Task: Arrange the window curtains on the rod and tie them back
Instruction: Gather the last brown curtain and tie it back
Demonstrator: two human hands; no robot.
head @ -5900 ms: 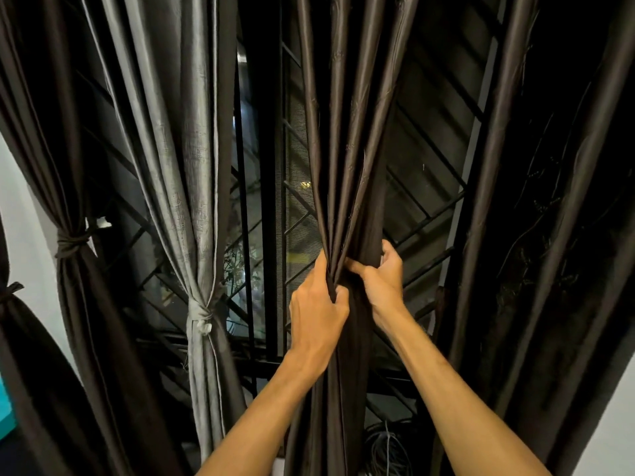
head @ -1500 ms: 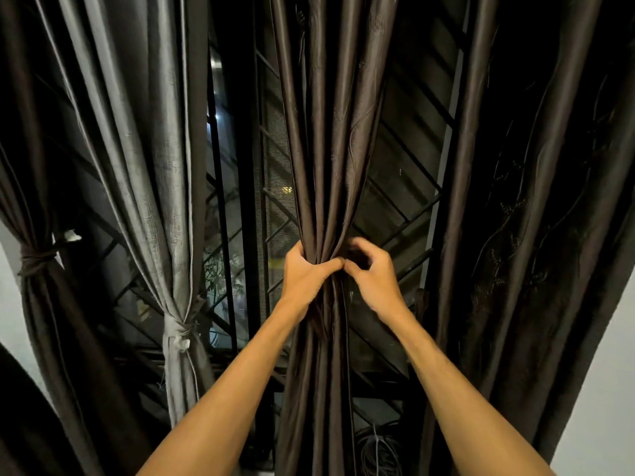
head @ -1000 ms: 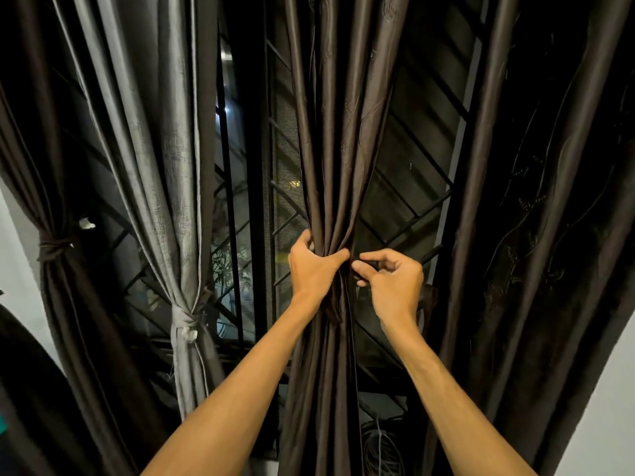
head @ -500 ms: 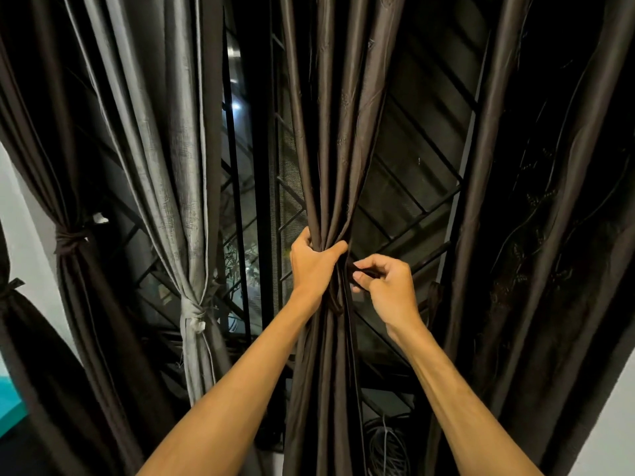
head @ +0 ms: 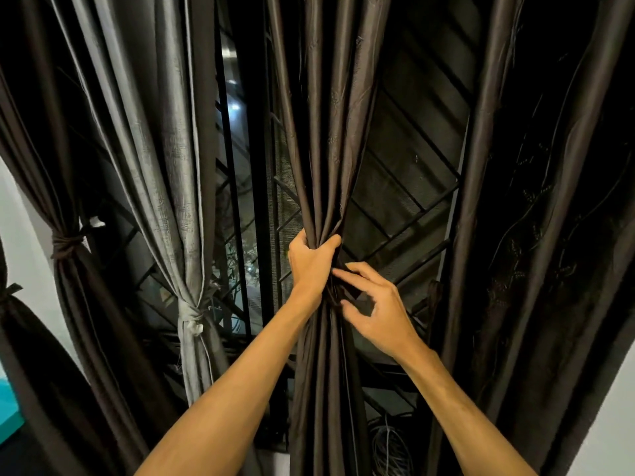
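Note:
A dark brown curtain (head: 330, 139) hangs at the centre, gathered into a narrow bundle. My left hand (head: 311, 264) grips that bundle at its waist, fingers wrapped round the folds. Just right of it and a little lower is my right hand (head: 379, 312), fingers spread, its fingertips touching the dark fabric at the gathered spot. A dark strip of cloth (head: 347, 292) sits between its thumb and forefinger; whether it is pinched is unclear. To the left, a grey curtain (head: 165, 159) is tied with a knot (head: 191, 319).
A dark curtain (head: 79, 304) at far left is bound by a dark tie (head: 67, 241). A wide dark curtain (head: 549, 235) hangs loose on the right. The black window grille (head: 412, 201) is behind. Coiled cables (head: 388, 444) lie below. White wall (head: 611, 427) at lower right.
My right hand has opened its fingers and dropped slightly lower, from a pinch on the dark strip. My left hand keeps its grip on the bundle.

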